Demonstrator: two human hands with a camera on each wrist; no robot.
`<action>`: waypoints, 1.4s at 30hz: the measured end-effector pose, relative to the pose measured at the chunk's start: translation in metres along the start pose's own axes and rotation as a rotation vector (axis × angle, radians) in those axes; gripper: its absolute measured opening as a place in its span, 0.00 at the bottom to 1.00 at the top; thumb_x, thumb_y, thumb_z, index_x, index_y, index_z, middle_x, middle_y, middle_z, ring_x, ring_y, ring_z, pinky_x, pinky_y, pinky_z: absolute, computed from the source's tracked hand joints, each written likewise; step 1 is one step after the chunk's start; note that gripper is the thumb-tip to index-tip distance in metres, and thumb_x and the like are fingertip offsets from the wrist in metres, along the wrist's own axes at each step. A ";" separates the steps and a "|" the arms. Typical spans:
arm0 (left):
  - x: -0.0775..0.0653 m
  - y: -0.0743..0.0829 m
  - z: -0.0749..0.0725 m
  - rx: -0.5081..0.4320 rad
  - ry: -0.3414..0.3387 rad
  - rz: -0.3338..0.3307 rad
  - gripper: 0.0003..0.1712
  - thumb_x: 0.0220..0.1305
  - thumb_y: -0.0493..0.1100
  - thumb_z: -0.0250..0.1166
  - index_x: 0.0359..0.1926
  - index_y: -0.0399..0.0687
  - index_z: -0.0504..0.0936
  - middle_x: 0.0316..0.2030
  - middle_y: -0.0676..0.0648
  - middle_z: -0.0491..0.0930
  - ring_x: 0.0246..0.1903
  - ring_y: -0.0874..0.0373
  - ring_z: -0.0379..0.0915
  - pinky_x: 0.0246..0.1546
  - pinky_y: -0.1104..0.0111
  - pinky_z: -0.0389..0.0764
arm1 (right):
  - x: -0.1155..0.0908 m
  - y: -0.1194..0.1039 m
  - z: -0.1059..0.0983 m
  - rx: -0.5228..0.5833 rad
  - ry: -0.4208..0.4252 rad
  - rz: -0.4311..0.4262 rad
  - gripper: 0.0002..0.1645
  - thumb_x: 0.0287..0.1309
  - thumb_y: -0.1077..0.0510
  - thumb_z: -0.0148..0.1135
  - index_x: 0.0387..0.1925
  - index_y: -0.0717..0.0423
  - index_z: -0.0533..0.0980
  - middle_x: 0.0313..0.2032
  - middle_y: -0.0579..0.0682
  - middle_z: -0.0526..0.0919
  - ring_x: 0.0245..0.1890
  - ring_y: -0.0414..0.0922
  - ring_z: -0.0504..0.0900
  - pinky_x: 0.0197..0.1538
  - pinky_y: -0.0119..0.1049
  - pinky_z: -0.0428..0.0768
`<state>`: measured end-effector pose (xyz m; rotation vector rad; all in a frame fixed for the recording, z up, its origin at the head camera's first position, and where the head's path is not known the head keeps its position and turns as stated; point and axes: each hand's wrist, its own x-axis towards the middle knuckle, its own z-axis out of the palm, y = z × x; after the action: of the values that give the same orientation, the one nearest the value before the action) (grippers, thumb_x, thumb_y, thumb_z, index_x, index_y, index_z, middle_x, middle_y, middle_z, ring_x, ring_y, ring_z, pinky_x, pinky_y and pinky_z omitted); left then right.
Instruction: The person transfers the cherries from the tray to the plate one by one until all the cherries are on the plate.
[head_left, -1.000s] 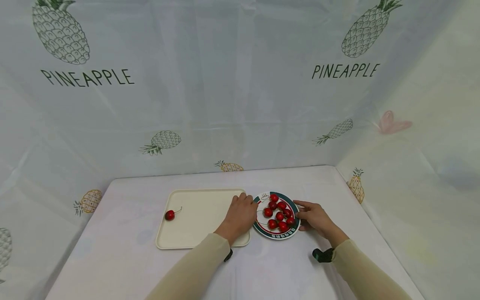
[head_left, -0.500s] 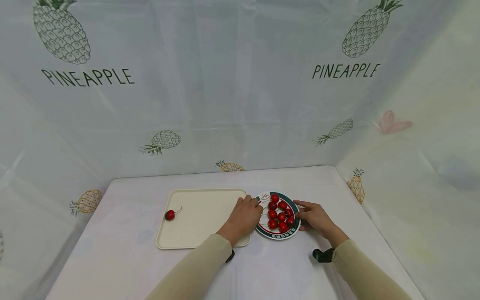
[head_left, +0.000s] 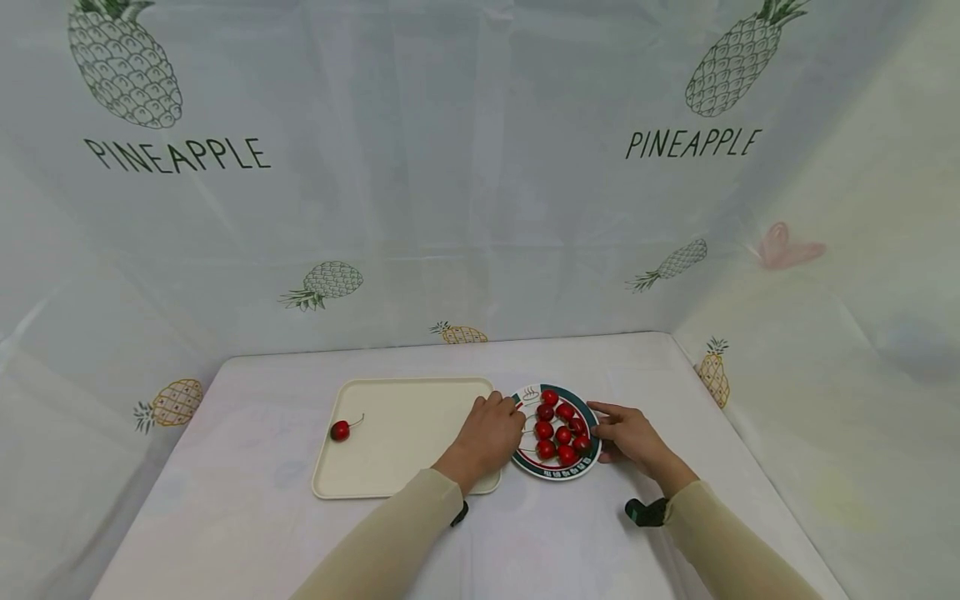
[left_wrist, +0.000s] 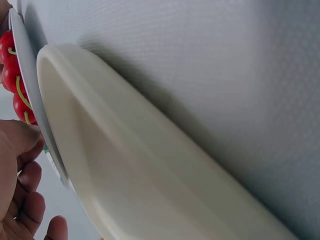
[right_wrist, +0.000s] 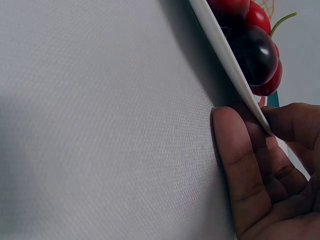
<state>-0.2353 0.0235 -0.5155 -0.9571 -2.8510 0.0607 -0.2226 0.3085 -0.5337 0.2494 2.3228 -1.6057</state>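
Note:
Beside the beige tray, a round plate (head_left: 551,473) with a dark green rim bears a cluster of red cherries (head_left: 563,435), their stems pointing left. My left hand (head_left: 489,435) reaches across the tray's right edge to the plate's left side. In the left wrist view its thumb (left_wrist: 20,134) and forefinger pinch together above the rim, where a cherry (left_wrist: 21,107) runs its green stem into them. At the plate's right, my right hand (head_left: 632,437) grips the rim, thumb on top and fingers underneath, as the right wrist view shows.
The beige rectangular tray (head_left: 397,442) lies left of the plate, with a single stemmed cherry (head_left: 340,431) near its left edge. A white cloth covers the table (head_left: 255,533). Behind it hangs a curtain (head_left: 480,208) with pineapple prints.
My left hand has moved a little right, onto the plate's left side, and the leftmost cherry has shifted right toward the others. The right hand stays at the rim.

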 end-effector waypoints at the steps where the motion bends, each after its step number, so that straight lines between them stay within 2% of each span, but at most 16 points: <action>1: 0.000 0.000 0.000 0.002 0.001 -0.002 0.13 0.78 0.50 0.61 0.53 0.53 0.88 0.46 0.53 0.81 0.43 0.57 0.66 0.44 0.64 0.69 | 0.000 0.000 0.000 -0.001 0.001 0.001 0.34 0.71 0.63 0.60 0.77 0.55 0.68 0.53 0.60 0.82 0.34 0.47 0.85 0.35 0.40 0.88; 10: -0.004 -0.006 -0.004 0.022 0.002 -0.014 0.15 0.78 0.52 0.59 0.55 0.54 0.86 0.47 0.52 0.81 0.44 0.56 0.66 0.46 0.63 0.70 | -0.002 0.000 -0.001 -0.008 -0.001 0.002 0.35 0.72 0.62 0.61 0.77 0.54 0.67 0.54 0.61 0.81 0.34 0.48 0.86 0.35 0.41 0.88; 21: -0.016 -0.032 -0.010 0.001 0.075 -0.039 0.12 0.78 0.48 0.59 0.51 0.53 0.87 0.44 0.51 0.80 0.43 0.54 0.67 0.46 0.60 0.70 | -0.001 0.001 -0.002 0.003 0.000 -0.003 0.34 0.72 0.63 0.60 0.77 0.55 0.67 0.54 0.60 0.82 0.35 0.47 0.86 0.35 0.41 0.88; 27: -0.030 -0.055 -0.011 -0.017 0.109 -0.080 0.07 0.74 0.49 0.64 0.45 0.55 0.86 0.41 0.51 0.79 0.44 0.52 0.69 0.46 0.58 0.71 | -0.001 0.001 -0.001 0.005 0.004 -0.005 0.34 0.72 0.63 0.60 0.77 0.55 0.67 0.54 0.61 0.83 0.34 0.47 0.86 0.35 0.41 0.88; 32: -0.046 -0.078 -0.015 -0.042 0.085 -0.134 0.07 0.73 0.48 0.66 0.46 0.54 0.86 0.42 0.50 0.79 0.46 0.51 0.70 0.47 0.56 0.71 | -0.002 0.001 -0.001 -0.001 0.006 -0.009 0.34 0.72 0.62 0.60 0.77 0.55 0.67 0.55 0.61 0.83 0.34 0.47 0.86 0.35 0.41 0.88; 38: -0.071 -0.110 -0.024 -0.068 0.046 -0.217 0.08 0.73 0.46 0.67 0.47 0.50 0.86 0.44 0.48 0.80 0.47 0.49 0.70 0.49 0.54 0.71 | -0.002 0.000 0.000 0.003 0.004 -0.009 0.34 0.72 0.63 0.60 0.77 0.55 0.68 0.57 0.62 0.83 0.35 0.47 0.86 0.36 0.41 0.88; 42: -0.091 -0.133 -0.025 -0.059 0.051 -0.274 0.08 0.72 0.45 0.68 0.48 0.48 0.85 0.44 0.45 0.80 0.47 0.46 0.70 0.48 0.51 0.72 | -0.003 -0.001 0.000 0.003 0.000 -0.012 0.34 0.72 0.63 0.60 0.77 0.55 0.68 0.56 0.62 0.83 0.35 0.47 0.86 0.36 0.40 0.88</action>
<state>-0.2394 -0.1382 -0.4908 -0.5594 -2.9203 -0.0753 -0.2204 0.3079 -0.5317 0.2364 2.3266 -1.6146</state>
